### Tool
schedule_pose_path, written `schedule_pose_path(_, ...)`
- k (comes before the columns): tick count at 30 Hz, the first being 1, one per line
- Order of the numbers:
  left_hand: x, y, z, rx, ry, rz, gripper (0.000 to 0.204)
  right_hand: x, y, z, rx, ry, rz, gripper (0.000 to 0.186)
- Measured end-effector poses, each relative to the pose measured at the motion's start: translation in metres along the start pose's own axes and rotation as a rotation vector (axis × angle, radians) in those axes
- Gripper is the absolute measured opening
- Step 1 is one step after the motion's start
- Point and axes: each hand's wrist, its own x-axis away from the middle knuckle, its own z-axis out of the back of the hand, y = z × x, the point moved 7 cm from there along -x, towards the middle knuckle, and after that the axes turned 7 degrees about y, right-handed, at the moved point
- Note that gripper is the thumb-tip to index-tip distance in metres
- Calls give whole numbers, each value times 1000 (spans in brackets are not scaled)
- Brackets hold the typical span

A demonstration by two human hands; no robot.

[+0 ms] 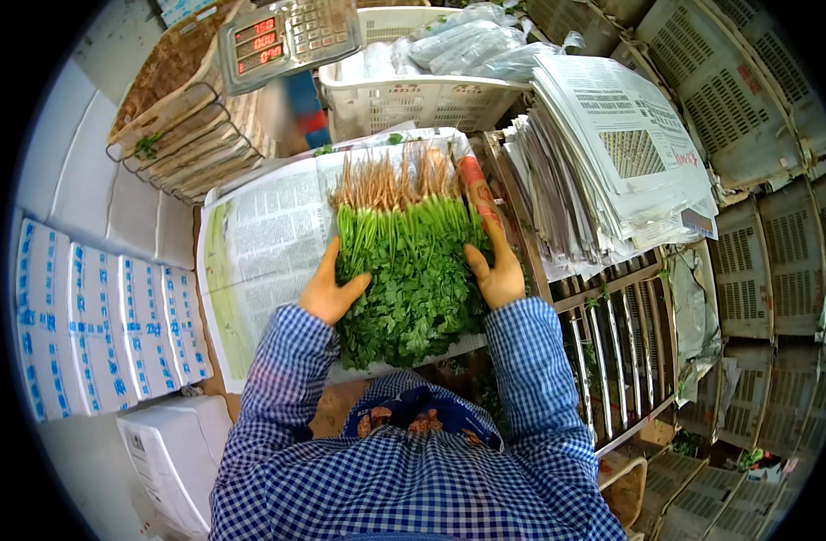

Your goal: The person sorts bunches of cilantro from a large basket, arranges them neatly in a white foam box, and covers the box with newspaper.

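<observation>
A wide bunch of leafy greens with roots, which looks like coriander (pixel 413 288), lies on spread newspaper (pixel 278 234). Its brown roots point away from me and the leaves toward me. My left hand (pixel 330 287) clasps its left side, thumb over the leaves and the index finger stretched along the stems. On the opposite side my right hand (pixel 498 270) grips in the same way, thumb on the leaves. The other fingers of both hands are mostly hidden at the bunch's edges.
A scale (pixel 291 41) with a lit display stands beyond the newspaper. A white crate (pixel 422 101) holds clear plastic bags. Stacked newspapers (pixel 611 153) lie on a slatted rack (pixel 625 334) at right. White foam boxes (pixel 106 316) line the left; more crates (pixel 755 252) stand far right.
</observation>
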Motion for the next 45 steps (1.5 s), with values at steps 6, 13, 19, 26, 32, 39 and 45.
schedule_pose_path(6,5,41,50,-177,162,-417,66,66,-35,32,18,114,207,76)
schedule_pose_path(13,-51,101,-92,-520,-102,-939,58,55,-25,-43,449,-132,107,84)
schedule_pose_path(19,-52,102,-101,-559,-79,-899,58,93,-10,16,-83,11,125,62)
schedule_pose_path(26,-57,87,-89,-787,33,-1130,63,236,55,140,-1,374,-4,57)
schedule_pose_path(32,97,265,-159,-539,180,-1475,53,504,152,243,-34,1180,-623,37)
schedule_pose_path(39,346,365,-429,-324,-661,-1857,54,763,292,235,-440,1855,-1132,30)
schedule_pose_path(45,424,371,-608,-459,-745,-1805,52,875,337,225,-473,1736,-1573,36)
